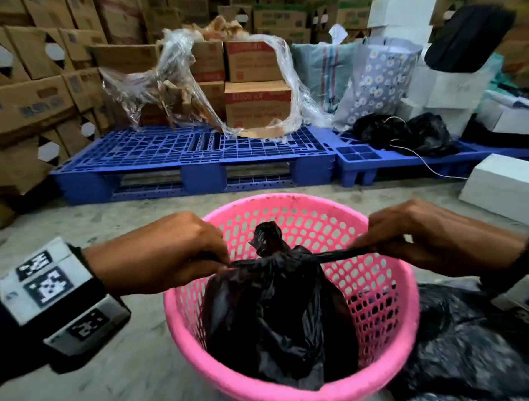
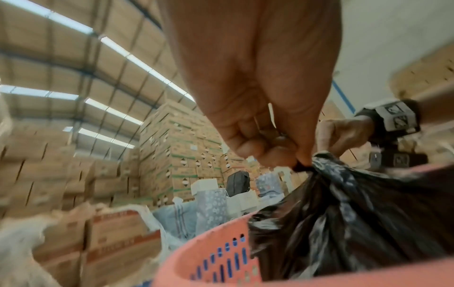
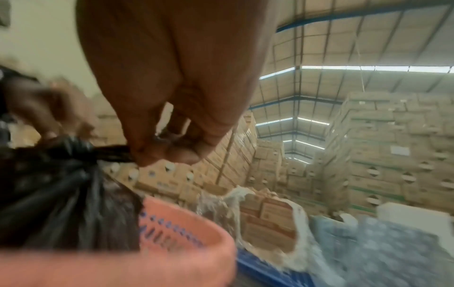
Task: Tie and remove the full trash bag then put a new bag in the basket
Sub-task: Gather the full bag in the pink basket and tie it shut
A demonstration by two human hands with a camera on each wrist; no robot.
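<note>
A full black trash bag point(image 1: 273, 328) sits inside a pink mesh basket point(image 1: 385, 365) on the concrete floor. Its gathered top forms a knot point(image 1: 275, 256) above the basket's middle. My left hand point(image 1: 168, 254) pinches one twisted end of the bag at the left. At the right, my right hand point(image 1: 424, 238) pinches the other end, stretched taut. The left wrist view shows my left hand point(image 2: 270, 151) closed on the bag point(image 2: 356, 223) over the basket point(image 2: 209, 258). In the right wrist view my right hand point(image 3: 167, 149) grips the stretched strand of the bag point(image 3: 61, 194).
A crumpled black bag point(image 1: 467, 343) lies on the floor right of the basket. Blue pallets point(image 1: 193, 161) stand behind it, loaded with cartons point(image 1: 258, 102) and clear plastic wrap. White boxes point(image 1: 507, 187) sit at the right. Stacked cardboard boxes point(image 1: 22, 99) line the left.
</note>
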